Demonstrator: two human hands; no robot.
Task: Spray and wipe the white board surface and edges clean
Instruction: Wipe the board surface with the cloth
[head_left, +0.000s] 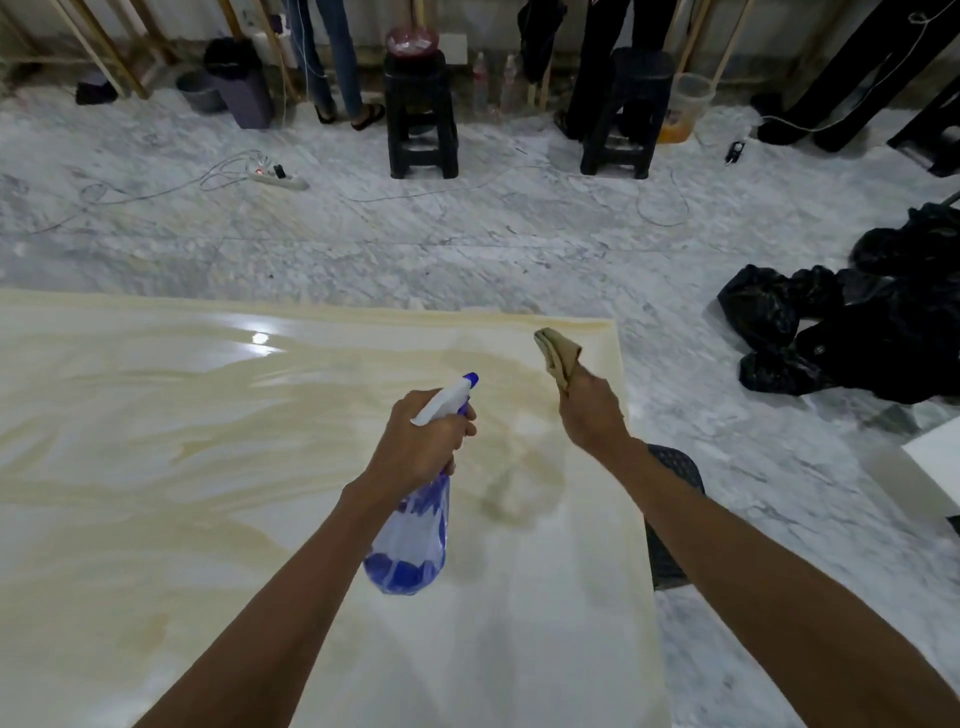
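A large white board (156, 467) lies flat below me, glossy and streaked with tan smears, heaviest toward its far right corner. My left hand (421, 447) is closed around the neck of a clear blue spray bottle (410, 535), whose white and blue nozzle points away over the board. My right hand (589, 415) holds a crumpled tan cloth (558, 356) above the board's far right corner; the cloth sticks up out of my fist.
Black plastic bags (852, 322) are piled on the marble floor to the right. Two black stools (422, 117) (628, 111), a power strip (278, 179) with loose cables, and people's legs stand along the far wall. A dark perforated object (670, 519) sits under the board's right edge.
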